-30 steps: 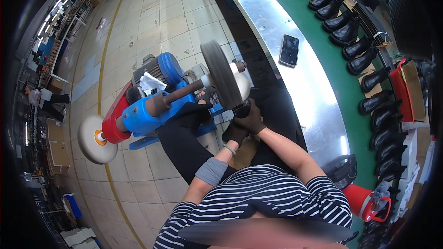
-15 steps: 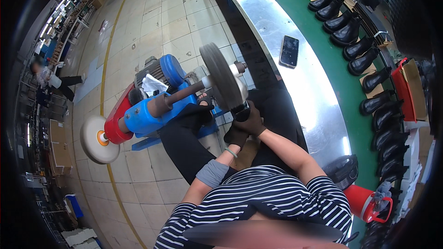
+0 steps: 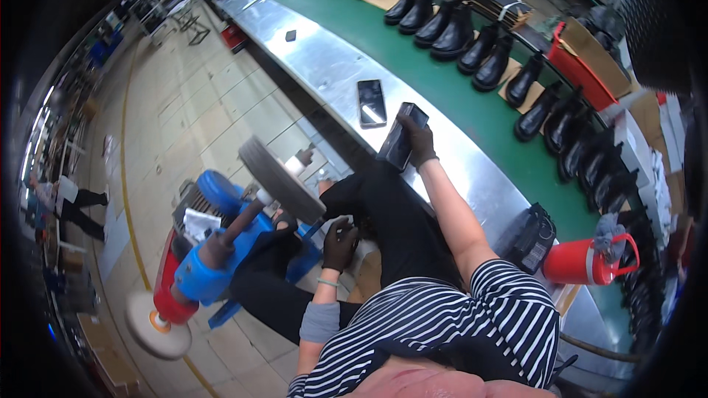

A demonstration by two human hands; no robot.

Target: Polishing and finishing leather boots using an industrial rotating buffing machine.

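Observation:
My right hand (image 3: 419, 140), in a dark glove, is closed round a black rectangular block (image 3: 399, 149). It holds the block at the near edge of the metal bench top, just right of a phone (image 3: 372, 103). My left hand (image 3: 341, 245), gloved too, is over my lap with its fingers loosely bent and apart, and I see nothing in it. Ahead and to the left of that hand is the grey wheel (image 3: 280, 180) of a blue and red buffing machine (image 3: 203, 273). A pale buffing wheel (image 3: 156, 326) sits on the machine's other end.
The metal bench (image 3: 324, 66) runs along my right. Beyond it, black boots (image 3: 451, 33) line a green strip (image 3: 472, 114). A black bag (image 3: 527, 239) and a red mug (image 3: 582, 262) are near my right elbow. A person (image 3: 74, 203) walks at far left.
My hands have parted. The right one has carried the block away from the grey wheel, over to the bench. The left remains near my lap. The view has swung right.

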